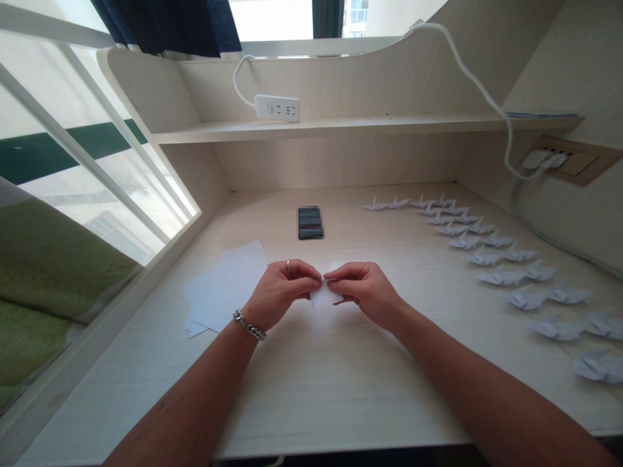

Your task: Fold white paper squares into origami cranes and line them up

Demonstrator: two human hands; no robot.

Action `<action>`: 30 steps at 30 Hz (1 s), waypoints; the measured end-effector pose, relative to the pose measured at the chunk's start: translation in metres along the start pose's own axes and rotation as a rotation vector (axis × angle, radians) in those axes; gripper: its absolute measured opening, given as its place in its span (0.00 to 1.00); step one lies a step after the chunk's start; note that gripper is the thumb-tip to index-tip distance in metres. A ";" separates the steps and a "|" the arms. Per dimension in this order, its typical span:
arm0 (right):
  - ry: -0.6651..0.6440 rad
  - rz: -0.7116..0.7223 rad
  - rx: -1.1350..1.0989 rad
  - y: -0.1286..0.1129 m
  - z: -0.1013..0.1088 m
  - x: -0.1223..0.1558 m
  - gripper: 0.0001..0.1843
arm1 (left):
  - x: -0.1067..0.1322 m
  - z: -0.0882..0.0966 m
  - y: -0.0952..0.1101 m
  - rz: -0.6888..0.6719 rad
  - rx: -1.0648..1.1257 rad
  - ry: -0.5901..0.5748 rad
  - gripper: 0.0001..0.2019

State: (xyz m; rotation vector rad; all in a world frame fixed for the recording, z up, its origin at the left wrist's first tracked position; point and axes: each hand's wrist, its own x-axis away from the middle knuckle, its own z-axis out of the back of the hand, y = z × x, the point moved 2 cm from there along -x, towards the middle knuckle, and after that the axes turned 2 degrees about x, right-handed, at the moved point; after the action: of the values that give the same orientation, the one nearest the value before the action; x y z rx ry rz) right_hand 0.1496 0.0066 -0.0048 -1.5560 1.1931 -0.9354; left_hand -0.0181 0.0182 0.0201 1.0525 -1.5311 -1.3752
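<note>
Left hand (282,290) and right hand (368,290) pinch a small paper piece (325,298) between them, seemingly part-folded. Outward from it, unfolded white sheets (228,282) lie at nine o'clock, a dark rectangle (310,223) at twelve, and finished-looking paper cranes (527,299) from one to past three.

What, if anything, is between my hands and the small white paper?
Nothing visible: your left hand and right hand both pinch the small paper near its far edge. The dark object lies beyond them, not between.
</note>
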 end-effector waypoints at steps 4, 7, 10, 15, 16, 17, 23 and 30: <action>-0.034 -0.021 -0.064 -0.001 0.000 0.001 0.10 | 0.000 -0.001 0.002 -0.018 0.024 -0.019 0.01; -0.065 -0.045 -0.073 -0.005 0.001 0.003 0.11 | 0.001 -0.001 0.005 -0.049 -0.019 -0.021 0.01; -0.128 -0.098 -0.065 -0.009 0.002 0.004 0.13 | 0.002 0.000 0.007 -0.087 -0.142 0.005 0.01; -0.059 -0.114 0.079 -0.007 0.003 0.002 0.15 | 0.002 0.001 0.004 -0.122 -0.248 -0.030 0.03; -0.056 -0.113 0.113 -0.006 0.003 0.002 0.14 | 0.002 0.001 0.003 -0.120 -0.256 -0.036 0.04; -0.057 -0.110 0.140 -0.005 0.003 0.001 0.14 | 0.002 0.000 0.002 -0.117 -0.261 -0.039 0.04; -0.051 -0.087 0.204 -0.004 0.004 0.000 0.14 | 0.001 0.001 0.002 -0.099 -0.279 -0.050 0.04; -0.036 -0.063 0.208 -0.003 0.007 -0.001 0.13 | 0.001 0.001 0.004 -0.081 -0.240 -0.053 0.07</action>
State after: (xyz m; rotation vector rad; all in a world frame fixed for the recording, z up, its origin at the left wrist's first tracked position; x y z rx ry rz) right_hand 0.1568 0.0096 -0.0037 -1.4437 0.9935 -1.0345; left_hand -0.0199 0.0180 0.0238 0.9432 -1.3334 -1.6092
